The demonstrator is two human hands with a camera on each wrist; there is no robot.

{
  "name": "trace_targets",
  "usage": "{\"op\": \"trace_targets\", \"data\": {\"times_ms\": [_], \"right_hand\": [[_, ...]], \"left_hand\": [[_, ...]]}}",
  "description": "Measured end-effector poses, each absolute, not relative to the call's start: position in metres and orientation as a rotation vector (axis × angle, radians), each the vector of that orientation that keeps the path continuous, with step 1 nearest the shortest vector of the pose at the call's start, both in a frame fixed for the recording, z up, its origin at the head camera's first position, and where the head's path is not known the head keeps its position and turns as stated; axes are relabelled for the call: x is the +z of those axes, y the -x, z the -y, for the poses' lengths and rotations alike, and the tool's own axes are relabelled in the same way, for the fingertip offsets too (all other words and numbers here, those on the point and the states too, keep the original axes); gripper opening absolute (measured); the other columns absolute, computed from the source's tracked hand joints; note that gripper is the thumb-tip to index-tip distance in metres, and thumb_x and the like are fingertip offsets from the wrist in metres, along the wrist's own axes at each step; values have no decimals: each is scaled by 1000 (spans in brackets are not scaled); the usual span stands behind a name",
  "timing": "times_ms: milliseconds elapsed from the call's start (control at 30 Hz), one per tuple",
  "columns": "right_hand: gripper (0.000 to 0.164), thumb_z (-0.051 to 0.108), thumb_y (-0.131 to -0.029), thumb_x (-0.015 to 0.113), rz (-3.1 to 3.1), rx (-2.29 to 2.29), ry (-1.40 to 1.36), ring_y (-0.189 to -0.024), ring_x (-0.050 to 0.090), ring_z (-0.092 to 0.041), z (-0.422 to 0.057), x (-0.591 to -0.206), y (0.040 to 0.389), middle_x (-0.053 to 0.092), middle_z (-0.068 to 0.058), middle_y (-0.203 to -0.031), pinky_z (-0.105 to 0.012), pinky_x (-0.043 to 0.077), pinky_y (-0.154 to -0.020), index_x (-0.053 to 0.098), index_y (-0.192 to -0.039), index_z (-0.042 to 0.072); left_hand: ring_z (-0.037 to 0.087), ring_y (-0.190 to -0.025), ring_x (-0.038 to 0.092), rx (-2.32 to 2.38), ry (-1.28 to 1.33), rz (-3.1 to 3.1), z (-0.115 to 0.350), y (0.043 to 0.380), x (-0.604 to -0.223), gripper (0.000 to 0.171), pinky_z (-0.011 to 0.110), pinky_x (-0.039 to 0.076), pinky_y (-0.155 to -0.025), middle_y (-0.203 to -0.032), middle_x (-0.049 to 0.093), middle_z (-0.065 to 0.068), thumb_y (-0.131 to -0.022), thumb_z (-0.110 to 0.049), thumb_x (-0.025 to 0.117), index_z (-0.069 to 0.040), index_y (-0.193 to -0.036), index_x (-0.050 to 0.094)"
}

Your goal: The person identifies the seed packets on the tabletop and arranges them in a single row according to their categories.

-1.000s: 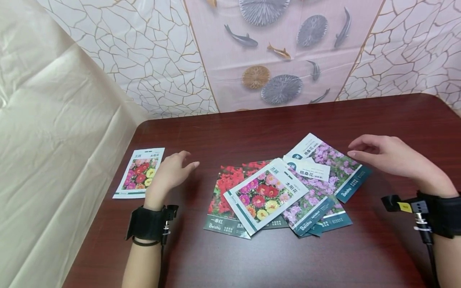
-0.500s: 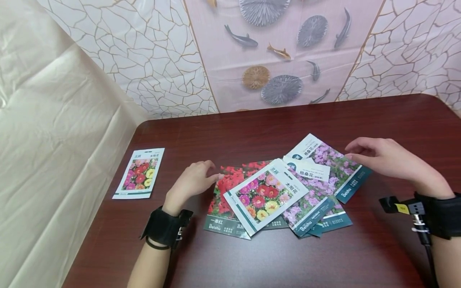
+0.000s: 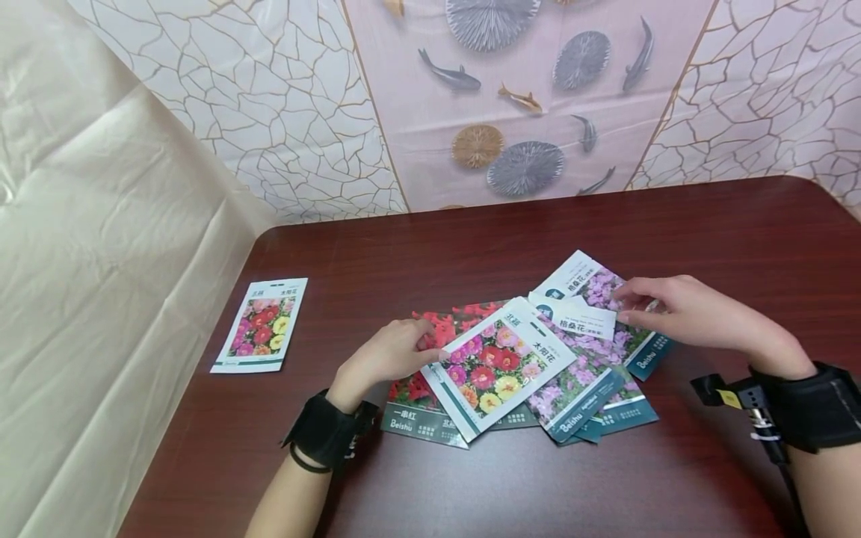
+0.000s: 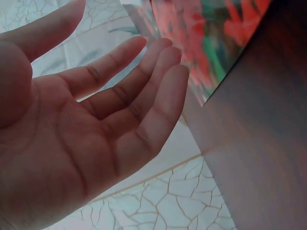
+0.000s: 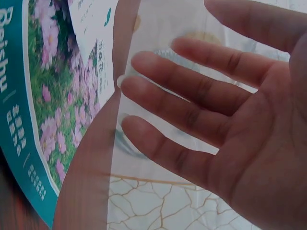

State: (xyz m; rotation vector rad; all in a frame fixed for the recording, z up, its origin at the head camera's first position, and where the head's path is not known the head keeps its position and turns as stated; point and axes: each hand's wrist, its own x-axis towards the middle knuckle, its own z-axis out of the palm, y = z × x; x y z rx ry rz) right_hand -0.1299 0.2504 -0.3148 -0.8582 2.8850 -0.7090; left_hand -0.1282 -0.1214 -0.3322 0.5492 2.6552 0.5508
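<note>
Several flower seed packets lie in an overlapping pile mid-table. On top is a white-bordered packet (image 3: 498,366) with pink, red and yellow blooms. Beneath its left side are red-flower packets (image 3: 413,415); to its right are purple-flower packets (image 3: 578,385). My left hand (image 3: 386,351) hovers at the pile's left, thumb tip at the white-bordered packet's edge, fingers loosely bent. In the left wrist view its palm holds nothing, with a red-flower packet (image 4: 211,38) past the fingertips. My right hand (image 3: 693,310) is over the upper-right purple-flower packet (image 5: 62,96), fingers relaxed and holding nothing.
One more white-bordered seed packet (image 3: 261,325) lies alone at the table's left. The dark red wooden table (image 3: 377,261) ends at a patterned backdrop (image 3: 303,97) behind, and pale cloth (image 3: 101,261) hangs at the left. Each wrist wears a black strap with a camera.
My left hand has moved right, from beside the lone packet to the pile's left edge. My right hand has shifted left over the purple-flower packets. The packets lie as before.
</note>
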Motion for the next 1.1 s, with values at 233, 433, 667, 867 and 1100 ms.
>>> {"op": "trace_targets", "data": {"times_ms": [233,433,667,867,1100], "right_hand": [[31,16,-84,66,-2790,-722,883,-74,53,-8,-242,-314,126,64,-4,-99,-26,48,-62,62,-111,2],[29,15,-85,65,-2781,-704,930,-78,55,-6,-237,-317,124,64,-6,-103,-29,50,-65,62,-110,1],[31,13,-85,65,-2753,-681,963,-76,55,-4,-235,-320,126,63,-8,-105,-27,48,-62,60,-112,-1],[31,14,-85,65,-2748,-683,944,-76,54,-5,-235,-319,125,63,-9,-105,-28,48,-62,60,-112,-1],[32,13,-84,65,-2743,-691,907,-76,53,-6,-234,-317,124,63,-8,-105,-26,47,-63,61,-112,0]], "left_hand": [[15,-69,46,518,-615,-2629,117,125,-337,34,25,36,-56,-75,50,2,-82,-31,69,-5,-102,58],[16,-74,46,494,-599,-2639,113,124,-341,34,27,36,-60,-77,51,4,-80,-32,71,-5,-97,57],[17,-74,45,460,-545,-2649,108,125,-343,35,27,36,-62,-76,51,1,-79,-32,71,-6,-96,57],[14,-63,47,518,-538,-2636,107,126,-343,24,23,35,-55,-73,54,0,-83,-25,68,-6,-95,60],[12,-61,47,735,-571,-2551,109,126,-341,15,22,36,-53,-72,55,0,-85,-18,66,-5,-91,61]]}}
